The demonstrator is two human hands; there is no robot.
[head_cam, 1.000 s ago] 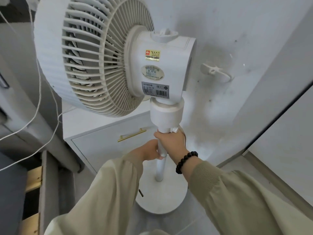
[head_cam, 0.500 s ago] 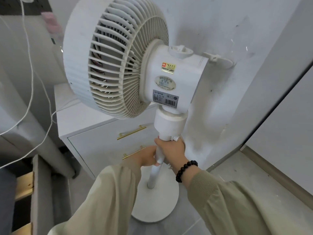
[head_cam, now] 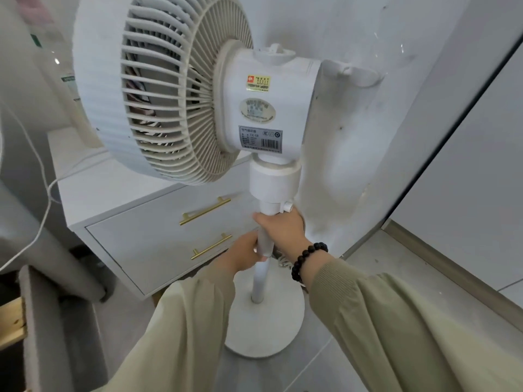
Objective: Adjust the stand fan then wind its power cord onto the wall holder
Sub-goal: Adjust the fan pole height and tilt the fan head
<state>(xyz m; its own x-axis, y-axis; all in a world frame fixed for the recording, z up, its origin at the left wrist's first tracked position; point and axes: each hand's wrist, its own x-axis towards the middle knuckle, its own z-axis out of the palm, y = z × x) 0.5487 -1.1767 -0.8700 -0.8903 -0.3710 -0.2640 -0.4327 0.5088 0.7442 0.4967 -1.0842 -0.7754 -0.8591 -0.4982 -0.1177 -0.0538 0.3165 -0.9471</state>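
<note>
Your right hand (head_cam: 283, 227) is wrapped around the pole (head_cam: 263, 267) of the stand fan (head_cam: 181, 89) at the centre of the frame, gripping just under the white collar and its small knob (head_cam: 288, 207). Your left hand (head_cam: 243, 253) closes on the same pole just below and to the left of the right one, the two hands nearly touching. A dark bead bracelet (head_cam: 307, 261) sits on your right wrist, and both arms come up from the bottom of the frame in pale green sleeves.

The fan head fills the upper middle of the frame, its grille turned toward the left, with stickers on the motor housing facing you. The round base (head_cam: 266, 335) rests on the floor at lower centre. A bit of coiled cord (head_cam: 283, 261) shows just right of the pole, behind your right wrist; where it runs from there you cannot tell. The wall holder (head_cam: 356, 75) is fixed to the wall at upper right, just behind the motor housing. A white drawer cabinet (head_cam: 147, 227) with brass handles stands left of the pole, and a thin white cable (head_cam: 45, 199) trails down the left edge of the frame.
</note>
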